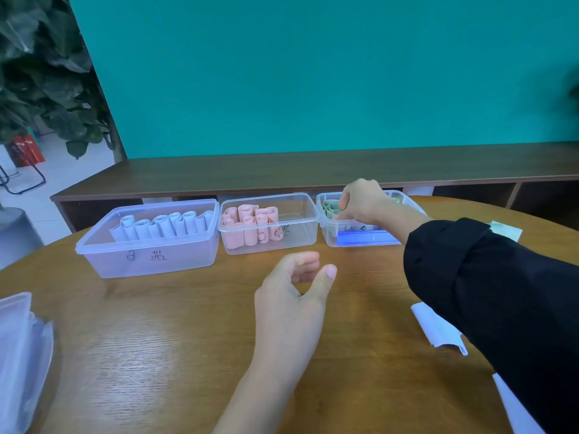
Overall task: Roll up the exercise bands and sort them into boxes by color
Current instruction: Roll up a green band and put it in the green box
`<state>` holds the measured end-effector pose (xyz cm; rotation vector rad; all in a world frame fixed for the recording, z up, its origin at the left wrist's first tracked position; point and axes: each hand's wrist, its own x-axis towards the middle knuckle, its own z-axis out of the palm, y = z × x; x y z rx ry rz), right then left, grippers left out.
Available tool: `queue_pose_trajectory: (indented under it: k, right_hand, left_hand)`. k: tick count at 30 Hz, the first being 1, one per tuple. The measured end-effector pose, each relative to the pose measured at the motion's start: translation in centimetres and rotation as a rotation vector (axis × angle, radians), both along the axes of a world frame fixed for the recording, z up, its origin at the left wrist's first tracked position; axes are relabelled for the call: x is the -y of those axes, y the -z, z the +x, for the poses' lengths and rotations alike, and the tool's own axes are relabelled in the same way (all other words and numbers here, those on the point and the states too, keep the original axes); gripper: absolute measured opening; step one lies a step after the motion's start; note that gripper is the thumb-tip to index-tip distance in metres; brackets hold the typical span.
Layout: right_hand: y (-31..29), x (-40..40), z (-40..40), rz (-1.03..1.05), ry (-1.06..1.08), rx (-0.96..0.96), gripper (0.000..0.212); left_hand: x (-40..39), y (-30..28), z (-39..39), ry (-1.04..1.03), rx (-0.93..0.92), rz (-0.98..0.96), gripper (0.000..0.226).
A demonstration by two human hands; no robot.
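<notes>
While the right hand works inside the far-right box, the 3 clear boxes stand in a row at the back of the round wooden table (pixel 156 333). Left box (pixel 150 242): pale lavender-blue rolls (pixel 163 225) upright in a line, marker writing on its front wall. Middle box (pixel 269 227): pink rolls (pixel 250 227) packed in its left half, right half bare. Left hand (pixel 291 296): hovers above the table in front of the middle box, fingers loosely curled, thumb out, holding nothing. Right box (pixel 360 239): green rolls (pixel 332 208) at its back left. Right hand (pixel 365 203): reaches down into this box, fingers curled at the green rolls; whether it pinches one or only presses it into place I cannot tell, as the knuckles hide the fingertips. Unrolled pale band (pixel 438 332): flat on the table under the right sleeve.

Step, as judged: seating a green roll. Next move calls for letting go cleanly so the roll does not spring open, then taking up the flat pale band for rolling.
</notes>
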<state>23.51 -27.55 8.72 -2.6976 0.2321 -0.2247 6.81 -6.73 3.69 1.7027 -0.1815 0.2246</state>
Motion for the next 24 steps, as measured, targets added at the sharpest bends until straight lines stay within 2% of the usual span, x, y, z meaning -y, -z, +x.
queue_pose_trajectory:
  k: [2, 11, 19, 24]
  right_hand:
    - [-0.1, -0.1, 0.1, -0.021, -0.013, 0.002, 0.023]
    - [-0.4, 0.7, -0.2, -0.083, -0.105, -0.02, 0.017]
    - [-0.9, 1.1, -0.5, -0.045, -0.134, -0.038, 0.016]
    - [-0.8, 1.2, -0.7, -0.028, -0.09, -0.034, 0.023]
  left_hand:
    - [0.0, 0.1, 0.0, -0.005, 0.003, 0.007, 0.02]
    - [-0.1, 0.2, 0.0, 0.003, 0.008, 0.057, 0.023]
    - [-0.2, 0.4, 0.2, -0.017, 0.022, 0.074, 0.022]
    - [-0.4, 0.5, 0.3, -0.026, 0.018, 0.095, 0.022]
